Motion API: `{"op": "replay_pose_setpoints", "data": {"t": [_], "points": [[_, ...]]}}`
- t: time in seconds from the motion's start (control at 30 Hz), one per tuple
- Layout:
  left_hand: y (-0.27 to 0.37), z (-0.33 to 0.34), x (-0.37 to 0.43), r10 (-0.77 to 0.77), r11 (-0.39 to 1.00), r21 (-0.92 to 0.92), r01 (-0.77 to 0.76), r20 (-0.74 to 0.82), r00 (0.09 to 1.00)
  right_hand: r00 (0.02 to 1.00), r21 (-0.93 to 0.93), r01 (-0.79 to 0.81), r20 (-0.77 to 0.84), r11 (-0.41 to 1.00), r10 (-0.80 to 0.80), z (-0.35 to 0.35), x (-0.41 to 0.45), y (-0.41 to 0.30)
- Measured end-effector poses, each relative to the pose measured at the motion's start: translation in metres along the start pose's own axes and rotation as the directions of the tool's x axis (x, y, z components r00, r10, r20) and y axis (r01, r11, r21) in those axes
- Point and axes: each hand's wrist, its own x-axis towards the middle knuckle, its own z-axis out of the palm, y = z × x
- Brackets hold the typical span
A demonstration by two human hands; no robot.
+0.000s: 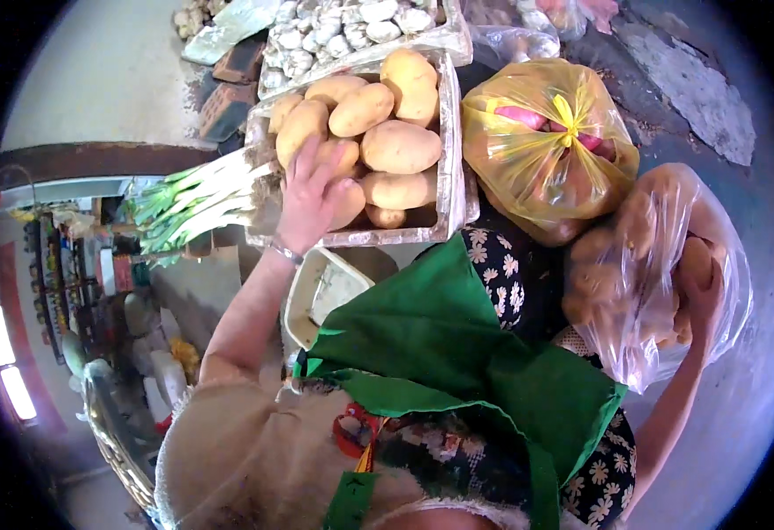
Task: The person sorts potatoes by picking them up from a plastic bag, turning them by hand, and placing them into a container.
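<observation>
My left hand lies over potatoes in a white foam box. Its fingers are spread and touch a potato near the box's left side; none is lifted. Over on the right, my right hand reaches into a clear plastic bag that holds several potatoes. Its fingers are curled around one potato at the bag's mouth; part of this hand is hidden by the grip and the film.
A knotted yellow bag with reddish produce stands right of the box. Garlic bulbs fill another foam box behind. Leeks lie at the left, bricks beyond them. A pale plastic basin sits before the box, beside my green apron.
</observation>
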Motion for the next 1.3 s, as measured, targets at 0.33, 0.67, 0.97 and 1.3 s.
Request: {"op": "replay_pose_setpoints", "data": {"t": [0.33,0.67,0.97,1.3], "points": [[0.135,0.010,0.033,0.124,0.643,-0.762,-0.079,0.003,0.992,0.778,0.818,-0.561,0.573,-0.124,0.258,-0.011,-0.089,-0.160],[0.244,0.050,0.057,0.566,0.153,-0.952,0.264,0.303,0.767,0.329,0.275,-0.935,0.909,-0.223,-0.256,0.009,-0.112,-0.206],[0.165,0.014,0.030,0.386,0.217,-0.975,0.041,0.124,0.914,0.720,0.674,-0.585,0.688,0.451,-0.094,0.002,-0.110,-0.223],[0.061,-0.002,-0.036,0.085,0.930,-0.363,-0.061,0.050,0.995,0.791,0.717,-0.493,0.605,0.492,-0.089,0.020,-0.096,-0.201]]}}
